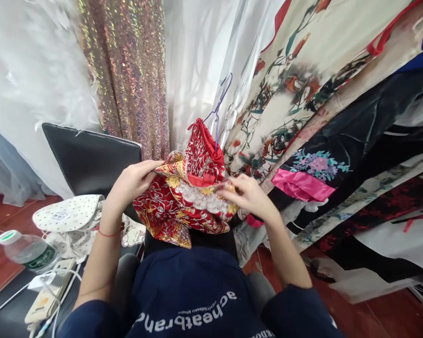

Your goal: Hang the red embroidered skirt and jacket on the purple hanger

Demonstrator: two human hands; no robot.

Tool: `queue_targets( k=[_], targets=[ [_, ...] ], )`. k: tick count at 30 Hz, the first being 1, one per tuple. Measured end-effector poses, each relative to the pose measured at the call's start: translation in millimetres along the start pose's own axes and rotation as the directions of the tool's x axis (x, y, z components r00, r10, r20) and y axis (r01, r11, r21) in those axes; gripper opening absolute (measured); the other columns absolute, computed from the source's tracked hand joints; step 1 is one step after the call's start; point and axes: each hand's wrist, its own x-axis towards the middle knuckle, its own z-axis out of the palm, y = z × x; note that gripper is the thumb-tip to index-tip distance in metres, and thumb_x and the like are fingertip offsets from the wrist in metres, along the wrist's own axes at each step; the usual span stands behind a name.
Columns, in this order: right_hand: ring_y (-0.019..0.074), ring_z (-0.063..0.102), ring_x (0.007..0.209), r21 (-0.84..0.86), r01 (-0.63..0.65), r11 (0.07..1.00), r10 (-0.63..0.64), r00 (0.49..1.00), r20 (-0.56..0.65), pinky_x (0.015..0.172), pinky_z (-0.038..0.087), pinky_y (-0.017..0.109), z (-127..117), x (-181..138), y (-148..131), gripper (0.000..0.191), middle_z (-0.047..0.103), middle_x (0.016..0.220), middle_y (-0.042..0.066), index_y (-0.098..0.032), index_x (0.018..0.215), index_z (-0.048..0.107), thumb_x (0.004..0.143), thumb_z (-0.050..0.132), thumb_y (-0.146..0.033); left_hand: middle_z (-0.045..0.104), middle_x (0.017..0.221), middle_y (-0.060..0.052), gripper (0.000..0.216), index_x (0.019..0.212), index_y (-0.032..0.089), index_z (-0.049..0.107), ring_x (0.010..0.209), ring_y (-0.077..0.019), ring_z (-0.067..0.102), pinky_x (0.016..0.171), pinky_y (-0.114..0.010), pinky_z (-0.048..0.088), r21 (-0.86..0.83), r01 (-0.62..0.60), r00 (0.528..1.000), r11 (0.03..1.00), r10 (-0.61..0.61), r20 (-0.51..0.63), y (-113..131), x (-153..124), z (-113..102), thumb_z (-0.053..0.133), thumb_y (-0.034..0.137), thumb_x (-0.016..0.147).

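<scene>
While the left hand (136,178) pinches the left edge of a red-and-gold brocade garment (200,206) in the head view, the right hand (248,193) grips its right edge. The garment hangs bunched between them. Beyond it rises a purple hanger (217,110); left of it stand a black chair back (91,159) and a green-capped plastic bottle (31,253).

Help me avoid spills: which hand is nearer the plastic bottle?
Left hand, gripping the red brocade garment, right of the bottle. The right hand, also on the garment, is farther right.
</scene>
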Motion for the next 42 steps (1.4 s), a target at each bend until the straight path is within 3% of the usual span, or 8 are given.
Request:
queue_targets(
  k=[6, 13, 17, 21, 27, 32, 37, 42],
  targets=[
    [0.0143, 0.051, 0.066, 0.03, 0.427, 0.904, -0.428, 0.901, 0.075, 0.076, 0.047, 0.031, -2, -26, -76, 0.024, 0.059, 0.072, 0.001, -0.02, 0.082, 0.055, 0.103, 0.052, -0.031, 0.077, 0.112, -0.007, 0.033, 0.114, 0.02, 0.072, 0.099, -0.0217, 0.073, 0.093, -0.037, 0.057, -0.118, 0.017, 0.999, 0.993, -0.022, -0.04, 16, 0, -5, 0.051, 0.031, 0.091],
    [0.018, 0.064, 0.107, 0.272, 0.61, 0.745, -0.618, 0.784, -0.066, 0.094, 0.055, 0.036, -7, -5, -70, 0.012, 0.07, 0.11, 0.01, -0.02, 0.109, 0.062, 0.101, 0.053, -0.019, 0.075, 0.095, -0.007, 0.018, 0.086, 0.025, 0.069, 0.104, -0.0234, 0.068, 0.101, -0.044, 0.053, -0.409, -0.21, 0.97, 0.888, 0.24, 0.024, 34, -6, -30, 0.053, 0.031, 0.093],
    [0.0254, 0.047, 0.14, 0.188, 0.551, 0.813, -0.529, 0.834, -0.159, 0.11, 0.047, 0.051, 8, 14, -60, 0.01, 0.049, 0.152, 0.006, -0.031, 0.101, 0.073, 0.093, 0.068, -0.027, 0.064, 0.068, -0.006, 0.044, 0.064, 0.027, 0.064, 0.085, -0.0232, 0.064, 0.093, -0.046, 0.054, -0.581, -0.311, 0.915, 0.752, 0.401, 0.03, 53, -11, -39, 0.053, 0.056, 0.096],
    [0.0294, 0.023, 0.157, 0.359, 0.397, 0.844, -0.43, 0.903, 0.012, 0.122, 0.033, 0.057, 25, 37, -52, 0.007, 0.019, 0.171, -0.006, -0.029, 0.085, 0.077, 0.084, 0.078, -0.036, 0.059, 0.083, -0.01, 0.058, 0.057, 0.026, 0.065, 0.1, -0.0254, 0.059, 0.1, -0.047, 0.05, -0.608, -0.316, 0.914, 0.729, 0.405, 0.01, 69, -17, -27, 0.046, 0.067, 0.094],
    [0.0278, 0.038, 0.151, 0.729, 0.131, 0.672, -0.353, 0.922, 0.16, 0.122, 0.029, 0.058, 46, 60, -28, 0.031, 0.04, 0.163, 0.002, -0.023, 0.07, 0.068, 0.079, 0.08, -0.05, 0.052, 0.1, -0.006, 0.035, 0.085, 0.026, 0.07, 0.102, -0.0224, 0.051, 0.104, -0.044, 0.04, -0.295, -0.216, 0.954, 0.931, 0.138, -0.265, 69, -21, -4, 0.062, 0.06, 0.09],
    [0.029, 0.062, 0.124, 0.832, -0.024, 0.554, -0.375, 0.885, 0.275, 0.11, 0.043, 0.058, 54, 67, -16, 0.05, 0.065, 0.134, 0.012, -0.021, 0.059, 0.061, 0.067, 0.083, -0.066, 0.055, 0.084, -0.001, 0.038, 0.078, 0.022, 0.057, 0.086, -0.0194, 0.052, 0.09, -0.039, 0.04, -0.103, -0.078, 0.894, 0.992, 0.025, -0.447, 81, -23, 1, 0.074, 0.056, 0.082],
    [0.0218, 0.067, 0.099, 0.811, 0.176, 0.557, -0.353, 0.935, 0.04, 0.095, 0.054, 0.051, 57, 67, -8, 0.044, 0.07, 0.097, 0.005, -0.023, 0.064, 0.058, 0.072, 0.082, -0.058, 0.058, 0.068, 0.003, 0.026, 0.074, 0.022, 0.054, 0.067, -0.0139, 0.052, 0.078, -0.034, 0.042, -0.144, -0.076, 0.91, 0.987, 0.01, -0.415, 98, -28, 3, 0.063, 0.035, 0.094],
    [0.0186, 0.064, 0.082, 0.539, 0.276, 0.796, -0.078, 0.929, -0.362, 0.08, 0.058, 0.041, 45, 84, 0, 0.038, 0.064, 0.086, 0.001, -0.028, 0.084, 0.059, 0.083, 0.067, -0.065, 0.071, 0.1, -0.003, 0.023, 0.108, 0.022, 0.06, 0.084, -0.0153, 0.065, 0.076, -0.028, 0.052, -0.459, 0.036, 0.95, 0.888, -0.172, -0.26, 94, -24, 1, 0.044, 0.039, 0.102]
  ],
)
